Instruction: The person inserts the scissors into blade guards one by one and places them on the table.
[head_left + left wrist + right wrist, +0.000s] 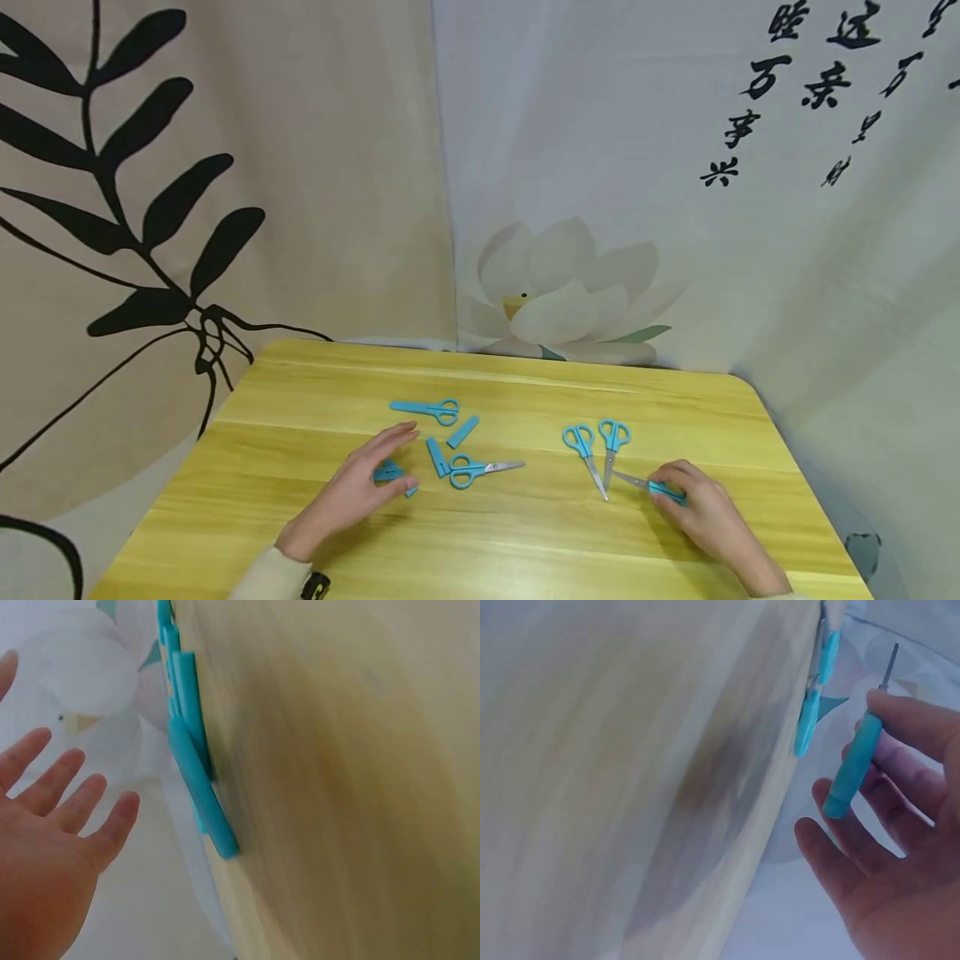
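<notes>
My right hand (701,504) pinches the blue handles of a pair of scissors (855,765) between thumb and fingers, its bare blades pointing left in the head view. Two more unsheathed scissors, a left pair (580,442) and a right pair (611,437), lie just left of it, tips close together. My left hand (356,487) hovers over the table's left part, fingers extended and apart, holding nothing. Beneath it a blue piece (387,472) is partly hidden. To its right lie scissors with bare blades (468,471), a blue blade cover (437,457) and another cover (462,432).
Sheathed blue scissors (420,408) lie farther back on the wooden table (540,550). A printed curtain (360,167) hangs behind the table's back edge. A dark band (316,586) circles the left wrist.
</notes>
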The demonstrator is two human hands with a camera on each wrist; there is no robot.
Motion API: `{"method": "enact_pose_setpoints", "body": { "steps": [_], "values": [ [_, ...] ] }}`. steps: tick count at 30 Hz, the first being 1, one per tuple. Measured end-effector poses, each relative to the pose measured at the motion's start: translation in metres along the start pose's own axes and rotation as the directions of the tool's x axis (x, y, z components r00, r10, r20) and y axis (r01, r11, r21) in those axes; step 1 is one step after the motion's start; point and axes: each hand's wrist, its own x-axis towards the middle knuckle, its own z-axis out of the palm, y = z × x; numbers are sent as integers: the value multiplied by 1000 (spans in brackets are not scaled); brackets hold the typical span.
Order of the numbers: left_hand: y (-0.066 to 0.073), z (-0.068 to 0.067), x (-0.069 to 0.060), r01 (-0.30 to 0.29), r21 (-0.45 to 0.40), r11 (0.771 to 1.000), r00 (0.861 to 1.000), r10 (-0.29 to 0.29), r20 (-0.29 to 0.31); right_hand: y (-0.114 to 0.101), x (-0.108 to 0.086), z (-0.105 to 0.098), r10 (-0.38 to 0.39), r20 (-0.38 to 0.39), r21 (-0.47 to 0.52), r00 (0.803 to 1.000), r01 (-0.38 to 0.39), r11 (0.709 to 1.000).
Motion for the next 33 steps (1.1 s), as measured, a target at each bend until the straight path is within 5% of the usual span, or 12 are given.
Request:
{"method": "enact_pose_setpoints", "body": {
  "steps": [6,20,33],
  "values": [
    [-15,-12,-7,59,-12,998,998,-59,29,-13,6,6,-29,-12,14,1000,29,999],
    [-45,-27,-12,146,153,977,978,-165,125,-30,10,16,-41,13,41,999,40,998],
    [-48,-24,0,92,118,989,978,-112,174,-29,8,16,-50,43,47,998,48,998]
  ]
}}
